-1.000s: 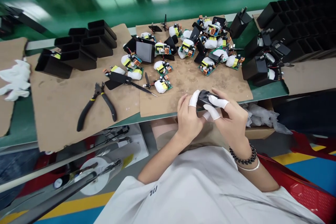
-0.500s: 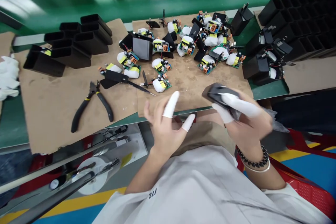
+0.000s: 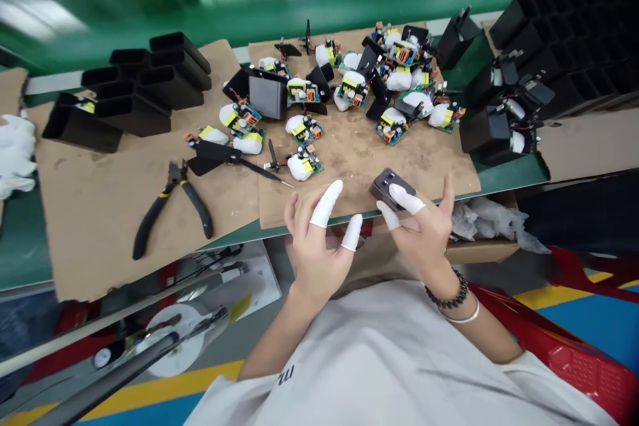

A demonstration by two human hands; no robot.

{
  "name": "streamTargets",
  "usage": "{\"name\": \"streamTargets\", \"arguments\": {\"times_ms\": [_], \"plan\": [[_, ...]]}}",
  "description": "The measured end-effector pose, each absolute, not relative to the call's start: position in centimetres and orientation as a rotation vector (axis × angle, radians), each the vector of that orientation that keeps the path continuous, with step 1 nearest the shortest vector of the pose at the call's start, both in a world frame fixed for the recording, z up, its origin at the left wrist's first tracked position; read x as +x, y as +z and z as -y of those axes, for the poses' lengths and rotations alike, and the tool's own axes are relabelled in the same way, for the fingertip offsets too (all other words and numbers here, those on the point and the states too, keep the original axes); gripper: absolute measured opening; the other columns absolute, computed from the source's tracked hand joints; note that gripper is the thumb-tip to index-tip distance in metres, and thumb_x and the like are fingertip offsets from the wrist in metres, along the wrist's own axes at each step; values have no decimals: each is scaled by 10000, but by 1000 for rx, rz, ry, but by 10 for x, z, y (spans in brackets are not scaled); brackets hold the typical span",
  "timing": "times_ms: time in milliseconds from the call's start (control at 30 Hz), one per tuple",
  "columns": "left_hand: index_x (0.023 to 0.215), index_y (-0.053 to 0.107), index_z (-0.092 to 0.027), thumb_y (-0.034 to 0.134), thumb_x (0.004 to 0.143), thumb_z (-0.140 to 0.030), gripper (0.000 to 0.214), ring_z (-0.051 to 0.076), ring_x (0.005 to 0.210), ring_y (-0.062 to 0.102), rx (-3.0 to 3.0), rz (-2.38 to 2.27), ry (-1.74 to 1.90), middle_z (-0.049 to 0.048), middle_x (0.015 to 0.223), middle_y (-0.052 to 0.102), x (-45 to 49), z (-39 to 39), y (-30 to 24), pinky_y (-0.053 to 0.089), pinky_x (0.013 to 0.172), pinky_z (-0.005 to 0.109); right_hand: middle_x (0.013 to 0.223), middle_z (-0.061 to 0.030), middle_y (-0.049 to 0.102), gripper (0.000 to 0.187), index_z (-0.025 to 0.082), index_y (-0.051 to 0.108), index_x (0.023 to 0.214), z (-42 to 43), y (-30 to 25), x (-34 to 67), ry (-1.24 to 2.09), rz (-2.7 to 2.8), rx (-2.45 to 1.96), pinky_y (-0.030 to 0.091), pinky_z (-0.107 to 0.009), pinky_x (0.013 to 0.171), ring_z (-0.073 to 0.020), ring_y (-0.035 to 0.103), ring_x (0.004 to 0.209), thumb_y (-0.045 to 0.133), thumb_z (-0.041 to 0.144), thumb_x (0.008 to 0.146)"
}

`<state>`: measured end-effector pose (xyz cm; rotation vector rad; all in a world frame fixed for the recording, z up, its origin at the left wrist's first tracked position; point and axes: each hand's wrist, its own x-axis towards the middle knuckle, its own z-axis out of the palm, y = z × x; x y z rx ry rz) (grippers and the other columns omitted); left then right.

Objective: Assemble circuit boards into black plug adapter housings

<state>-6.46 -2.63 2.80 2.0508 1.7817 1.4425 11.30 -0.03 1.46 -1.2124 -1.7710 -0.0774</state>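
My right hand (image 3: 419, 226), with white finger cots on thumb and forefinger, grips a black rectangular plastic charger case (image 3: 392, 188) near the table's front edge. Small round marks show on the face of the case. To its left, my left hand (image 3: 322, 239) hovers over the edge, thumb and forefinger spread apart and capped in white cots, holding nothing. Just beyond the left hand lies a small circuit board (image 3: 304, 163) with a white blob and yellow tape. A thin black screwdriver (image 3: 264, 172) points toward that hand.
Black-handled cutting pliers (image 3: 172, 210) lie on the brown cardboard (image 3: 90, 213) at left. Behind them stand several open black cases (image 3: 170, 83). More circuit boards (image 3: 352, 88) spread across the middle. Stacked black cases (image 3: 574, 46) fill the right, and a plastic-lined box (image 3: 482, 249) sits below the edge.
My right hand has moved left and slightly forward with the charger case, turning its marked face up. My left hand has stayed almost in place, still spread.
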Motion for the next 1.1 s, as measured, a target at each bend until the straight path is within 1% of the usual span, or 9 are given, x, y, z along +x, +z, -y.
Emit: {"name": "streamTargets", "arguments": {"times_ms": [100,167,300,367,433,600,767,967,1100], "plan": [[1406,623,-245,733,937,-231,482,237,1185,694,2041,-1769,1438,90,1240,751,-62,26,24,398,1221,462,1110,-49,834,338,294,704,1175,-1,13,111,-108,1741,-1232,269,-747,1287,-262,808,981,783,144,884],[1433,604,-247,733,942,-252,507,247,1217,684,2035,-1737,1408,98,1271,739,-61,23,21,401,1225,469,1095,-52,837,289,291,713,1151,-4,11,110,-63,1760,-1269,223,-769,1282,-298,784,1121,761,150,903],[1568,478,-237,694,985,-330,629,264,1438,572,2029,-1357,1256,153,1528,605,-66,-5,23,439,1225,427,1099,-31,831,213,309,730,1102,-13,6,114,191,1809,-1240,232,-731,1296,-303,732,1245,740,195,923],[1560,502,-245,671,1004,-364,593,266,1499,529,2045,-1140,1153,146,1597,562,-71,-25,27,435,1238,420,1163,-37,817,222,320,723,1139,-17,4,120,317,1834,-1153,375,-651,1263,-283,729,1242,720,222,940],[1466,615,-255,674,1002,-371,482,271,1463,575,2050,-1059,1040,119,1540,634,-74,-41,32,444,1228,428,1231,-51,795,309,323,687,1239,-20,2,125,417,1811,-1106,493,-568,1195,-274,725,1242,721,246,941],[1283,754,-259,629,1010,-253,300,269,1366,664,1943,-1133,941,66,1377,761,-70,-49,39,475,1180,434,1269,-81,777,642,283,486,1490,-18,-3,130,633,1670,-1119,583,-473,1112,-256,739,1220,778,288,918],[1280,761,-272,634,1011,-254,298,284,1414,633,1992,-1204,961,60,1376,763,-66,-44,37,438,1204,478,1368,-84,752,500,308,632,1397,-23,-1,132,475,1777,-1077,606,-447,1103,-263,713,1295,772,249,921],[1427,675,-260,596,1037,-285,399,263,1439,609,1918,-1199,1035,88,1489,689,-76,-33,46,454,1232,455,1138,-68,836,328,276,761,1181,-25,27,135,262,1911,-965,680,-331,865,-220,815,999,762,122,892],[1389,695,-277,601,1046,-283,356,236,1328,682,1627,-1324,1420,60,1382,749,-86,-12,55,484,1215,418,1156,-85,831,310,274,765,1132,-19,31,134,87,1715,-1134,661,-437,931,-261,806,1013,807,159,848]]}}
